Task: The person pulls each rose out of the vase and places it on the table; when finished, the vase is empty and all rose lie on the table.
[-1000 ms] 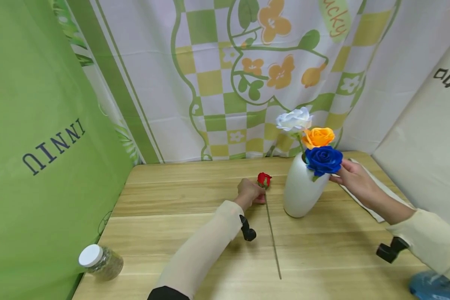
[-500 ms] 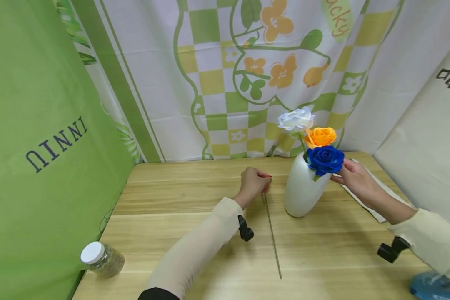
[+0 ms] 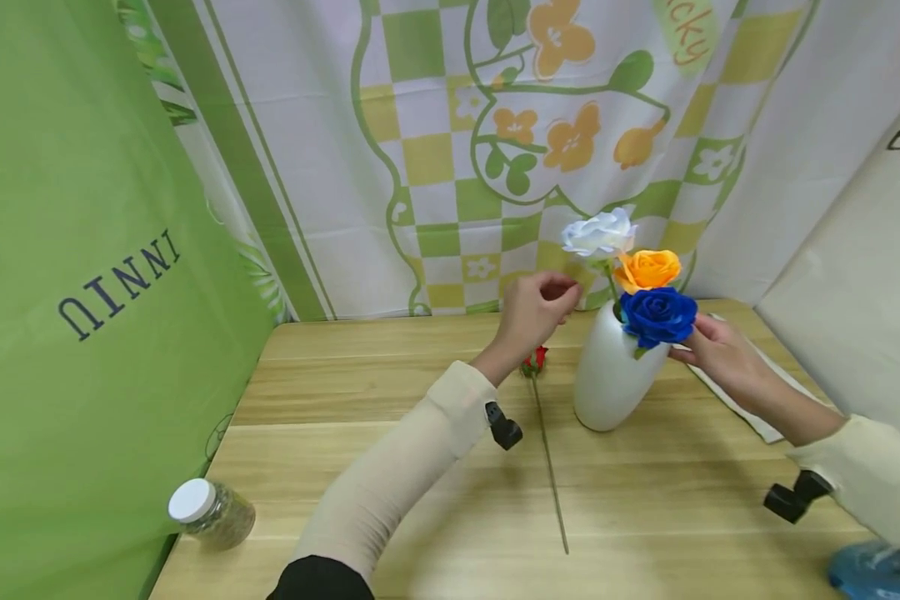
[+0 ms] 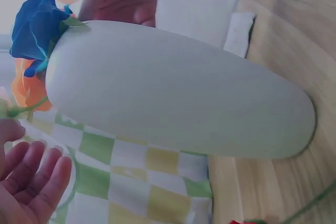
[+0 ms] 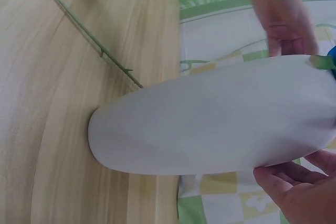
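A white vase [image 3: 613,379] stands on the wooden table, holding a white rose [image 3: 600,233], an orange rose [image 3: 649,268] and a blue rose [image 3: 658,317]. My right hand [image 3: 731,362] holds the vase by its upper right side, thumb and fingertips against the wall in the right wrist view. Left of the white rose, my left hand [image 3: 536,308] is raised, and its fingers [image 4: 44,174] are spread and loosely bent around nothing, close to that rose's stem. Below it a red rose [image 3: 534,362] lies on the table, its bloom partly covered by the left wrist.
A lidded glass jar [image 3: 213,512] stands at the table's left edge. Behind the right hand lies a folded white cloth [image 3: 753,412]. A blue transparent object [image 3: 873,571] shows at the lower right. A patterned curtain [image 3: 307,167] hangs along the back edge.
My left hand has left the red rose, rising up and right toward the white rose. The red rose stays on the table. The right hand keeps its place at the vase.
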{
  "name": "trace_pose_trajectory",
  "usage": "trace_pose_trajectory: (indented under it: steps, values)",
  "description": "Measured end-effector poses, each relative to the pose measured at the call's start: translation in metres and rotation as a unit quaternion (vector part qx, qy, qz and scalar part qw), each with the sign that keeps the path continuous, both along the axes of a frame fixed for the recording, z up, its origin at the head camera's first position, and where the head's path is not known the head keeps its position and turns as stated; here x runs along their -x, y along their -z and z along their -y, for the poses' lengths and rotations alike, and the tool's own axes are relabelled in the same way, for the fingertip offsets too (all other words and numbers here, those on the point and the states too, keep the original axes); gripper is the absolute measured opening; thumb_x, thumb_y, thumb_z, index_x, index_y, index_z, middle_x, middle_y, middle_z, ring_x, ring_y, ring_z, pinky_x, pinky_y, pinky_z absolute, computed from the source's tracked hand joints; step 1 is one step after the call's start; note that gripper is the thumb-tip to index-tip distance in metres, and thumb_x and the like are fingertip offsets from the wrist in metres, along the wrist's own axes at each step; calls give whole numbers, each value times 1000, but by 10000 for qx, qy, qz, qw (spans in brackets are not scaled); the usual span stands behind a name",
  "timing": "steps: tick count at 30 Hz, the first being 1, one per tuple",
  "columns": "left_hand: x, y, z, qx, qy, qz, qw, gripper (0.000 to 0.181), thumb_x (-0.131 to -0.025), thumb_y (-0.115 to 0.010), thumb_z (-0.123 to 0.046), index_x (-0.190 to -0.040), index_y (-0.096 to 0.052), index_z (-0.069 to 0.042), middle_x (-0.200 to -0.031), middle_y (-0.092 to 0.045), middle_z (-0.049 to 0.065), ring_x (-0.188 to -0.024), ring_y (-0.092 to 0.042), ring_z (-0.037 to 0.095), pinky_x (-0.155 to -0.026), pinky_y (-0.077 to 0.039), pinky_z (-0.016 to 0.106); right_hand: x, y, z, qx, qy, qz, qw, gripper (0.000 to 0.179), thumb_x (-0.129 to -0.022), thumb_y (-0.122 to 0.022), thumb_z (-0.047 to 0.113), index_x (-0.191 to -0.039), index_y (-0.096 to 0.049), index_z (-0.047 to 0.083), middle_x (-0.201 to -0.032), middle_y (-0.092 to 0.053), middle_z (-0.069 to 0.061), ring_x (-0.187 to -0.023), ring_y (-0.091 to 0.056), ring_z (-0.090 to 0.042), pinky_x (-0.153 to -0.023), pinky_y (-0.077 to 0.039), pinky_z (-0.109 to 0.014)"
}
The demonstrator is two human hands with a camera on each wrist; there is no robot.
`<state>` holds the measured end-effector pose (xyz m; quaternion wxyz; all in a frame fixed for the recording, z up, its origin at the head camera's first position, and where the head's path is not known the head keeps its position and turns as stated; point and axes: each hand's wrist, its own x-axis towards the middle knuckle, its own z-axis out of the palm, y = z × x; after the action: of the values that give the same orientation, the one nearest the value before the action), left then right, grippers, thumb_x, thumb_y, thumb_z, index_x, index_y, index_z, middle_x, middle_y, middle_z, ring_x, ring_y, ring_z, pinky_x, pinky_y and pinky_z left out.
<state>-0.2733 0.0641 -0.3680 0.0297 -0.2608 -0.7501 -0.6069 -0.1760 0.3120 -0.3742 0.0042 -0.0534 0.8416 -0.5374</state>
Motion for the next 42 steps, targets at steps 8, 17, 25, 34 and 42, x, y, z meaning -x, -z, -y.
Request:
trace_pose_trajectory:
  steps: [8, 17, 25, 34, 42]
  values:
    - [8, -17, -15, -281, 161, -7, 9995, 24, -89, -76, -22, -104, -75, -4, -96, -77, 11, -67, -68, 7, -64, -62, 25, -1, 2, -5, 392, -81, -183, 9990, 35, -109, -37, 32, -136, -49, 13, -114, -52, 36, -101, -58, 18, -81, -55, -8]
    - [14, -8, -21, -949, 637, 1076, 9876, 27, -88, -78, -17, -108, -73, 1, -103, -76, 15, -72, -68, 5, -69, -65, 32, -2, 4, -4, 503, -153, -200, 9984, 45, -109, -38, 30, -144, -45, 2, -118, -50, 35, -103, -58, 18, -82, -55, -8]
    - [13, -4, -28, -1539, 655, 1121, 9795, 25, -86, -78, -11, -105, -73, 5, -103, -75, 22, -66, -67, 7, -64, -62, 24, -4, 3, -3, 369, -112, -209, 9990, 58, -109, -37, 32, -149, -34, -10, -122, -51, 32, -103, -57, 19, -83, -55, -8]
    - [11, -4, -40, -2148, 427, 875, 9718, 20, -84, -78, -2, -95, -71, 13, -95, -72, 31, -64, -67, 9, -61, -61, 22, -3, 2, -2, 379, -58, -185, 9991, 47, -109, -38, 30, -145, -44, 0, -114, -51, 37, -102, -57, 19, -83, -55, -8]
    - [8, -5, -44, -2459, 432, 871, 9644, 18, -83, -77, 3, -93, -68, 16, -79, -72, 19, -62, -68, 8, -67, -64, 26, -5, 4, -2, 580, -101, -222, 9980, 16, -109, -39, 31, -115, -52, 37, -113, -55, 35, -101, -57, 18, -81, -55, -7]
